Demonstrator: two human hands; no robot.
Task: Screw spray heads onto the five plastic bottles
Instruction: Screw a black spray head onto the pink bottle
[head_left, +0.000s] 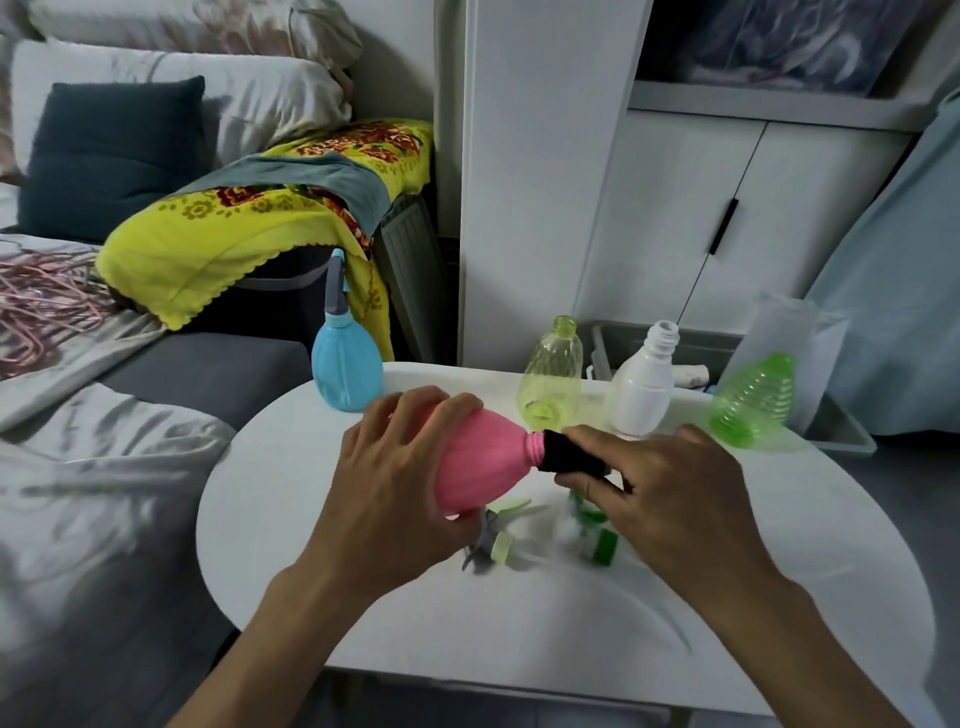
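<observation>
Pink plastic fills your left hand (400, 478): you hold the pink bottle (478, 462) tipped on its side above the white table (291, 519), fingers wrapped round its belly, while your right hand (670, 499) has its fingers closed on the black spray head (563, 451) that sits at the bottle's neck. Under your hands, blurred, lie loose spray heads (540, 535) in pale green, grey and darker green. Along the table's far edge stand the blue bottle (346, 364), which already wears its spray head, then the yellow-green bottle (551, 382), the white bottle (643, 387) and the ribbed green bottle (753, 400), all three open-necked.
</observation>
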